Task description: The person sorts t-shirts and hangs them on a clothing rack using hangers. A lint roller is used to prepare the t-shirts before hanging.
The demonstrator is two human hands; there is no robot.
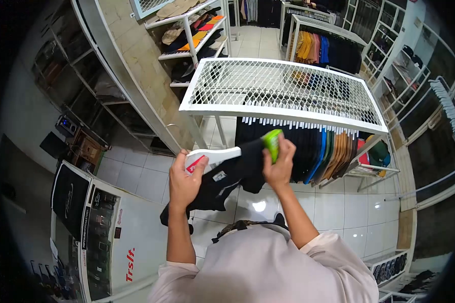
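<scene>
My left hand [185, 179] is closed around one end of a white plastic hanger [222, 153] with a red label, its thumb lying over the label. A black garment [227, 177] with a small pale tag hangs below and to the right of the hanger, in front of my body. My right hand [279, 164] is closed on a bright green object [272, 144] at the garment's upper right edge. Its fingers cover part of this object, so its exact kind cannot be made out.
Ahead stands a white rack with a mesh top [288, 91], packed with black, blue, green and brown clothes [333, 154] on hangers. Shelves of caps [194, 38] rise at the back left. A white counter [136, 237] is at my left, glass panels at my right.
</scene>
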